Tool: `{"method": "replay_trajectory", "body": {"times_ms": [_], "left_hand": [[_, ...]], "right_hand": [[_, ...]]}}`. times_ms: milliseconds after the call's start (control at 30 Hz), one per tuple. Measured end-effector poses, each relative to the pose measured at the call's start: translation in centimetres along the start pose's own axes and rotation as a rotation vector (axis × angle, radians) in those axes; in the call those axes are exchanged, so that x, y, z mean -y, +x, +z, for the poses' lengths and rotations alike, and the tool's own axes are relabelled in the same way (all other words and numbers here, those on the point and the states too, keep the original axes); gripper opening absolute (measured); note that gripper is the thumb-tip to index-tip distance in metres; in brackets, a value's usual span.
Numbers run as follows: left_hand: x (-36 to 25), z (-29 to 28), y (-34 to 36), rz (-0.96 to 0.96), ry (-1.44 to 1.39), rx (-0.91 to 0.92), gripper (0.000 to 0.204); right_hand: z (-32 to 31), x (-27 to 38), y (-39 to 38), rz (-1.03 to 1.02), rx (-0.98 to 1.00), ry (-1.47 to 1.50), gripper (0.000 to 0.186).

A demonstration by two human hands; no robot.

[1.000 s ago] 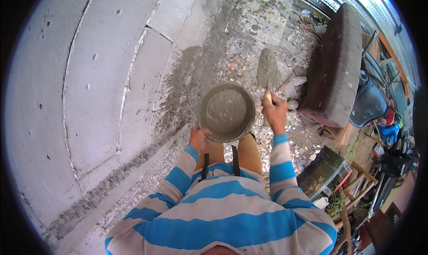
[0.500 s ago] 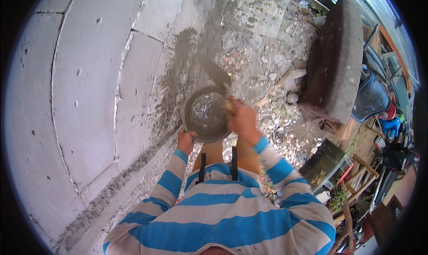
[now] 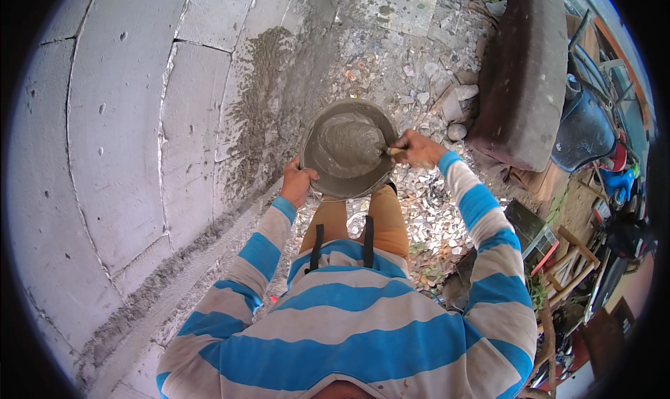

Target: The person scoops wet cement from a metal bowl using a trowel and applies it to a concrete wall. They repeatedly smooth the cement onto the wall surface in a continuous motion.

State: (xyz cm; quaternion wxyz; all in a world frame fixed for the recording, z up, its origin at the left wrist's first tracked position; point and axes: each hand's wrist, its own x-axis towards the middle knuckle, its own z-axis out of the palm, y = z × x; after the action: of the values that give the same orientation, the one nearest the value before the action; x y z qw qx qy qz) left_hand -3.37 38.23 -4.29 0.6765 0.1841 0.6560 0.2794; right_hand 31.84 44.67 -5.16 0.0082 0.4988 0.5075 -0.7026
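Two hands work at one round metal pan (image 3: 347, 148) just above the middle of the frame. The left hand (image 3: 297, 183) has its grip closed on the pan's lower left rim, fingers curled under the edge and thumb on top, holding the pan up in front of the body. The right hand (image 3: 417, 148) is at the pan's right rim with its grip shut around a trowel handle (image 3: 395, 151), of which only a short yellowish end shows; the blade reaches into the pan and cannot be told apart from the contents. Inside the pan lies one heap of wet grey mortar (image 3: 349, 137), piled toward the upper middle, with smeared grey on the walls around it. One block wall (image 3: 118, 141) of pale grey blocks fills the left of the frame, and a rough patch of splattered mortar (image 3: 255, 106) clings to it just left of the pan. Rubble-strewn ground (image 3: 412, 64) lies below and beyond the pan. One large dark stone slab (image 3: 523, 78) stands at the upper right, well apart from the hands.
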Motion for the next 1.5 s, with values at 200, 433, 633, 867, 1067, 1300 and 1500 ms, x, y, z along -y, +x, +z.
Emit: {"method": "replay_trajectory", "body": {"times_ms": [200, 433, 633, 867, 1067, 1300, 1500], "left_hand": [[-0.3, 0.6, 0.8, -0.023, -0.11, 0.038, 0.054], [-0.6, -0.3, 1.7, -0.084, -0.295, -0.005, 0.052], [0.8, -3.5, 2.0, -0.043, -0.388, -0.074, 0.051], [6.2, -11.5, 4.6, 0.466, 0.363, -0.057, 0.05], [3.7, -8.8, 1.3, -0.032, -0.412, -0.168, 0.053], [2.3, -4.9, 0.8, -0.095, -0.286, -0.246, 0.056], [-0.2, 0.0, 1.1, 0.01, -0.088, -0.01, 0.049]], "right_hand": [[1.2, -1.2, -4.1, -0.098, -0.124, 0.252, 0.034], [3.9, 4.6, -6.1, -0.153, -0.44, 0.623, 0.034], [3.7, 9.4, 6.6, -0.211, -0.976, 0.208, 0.021], [10.3, 31.4, 18.6, -0.152, -1.04, 0.001, 0.023], [12.3, 20.3, 8.7, -0.507, -1.108, -0.097, 0.039], [3.5, 7.4, -1.1, -0.124, -0.314, -0.816, 0.024], [-0.8, 1.7, 4.3, -0.144, -0.072, -0.543, 0.02]]}}
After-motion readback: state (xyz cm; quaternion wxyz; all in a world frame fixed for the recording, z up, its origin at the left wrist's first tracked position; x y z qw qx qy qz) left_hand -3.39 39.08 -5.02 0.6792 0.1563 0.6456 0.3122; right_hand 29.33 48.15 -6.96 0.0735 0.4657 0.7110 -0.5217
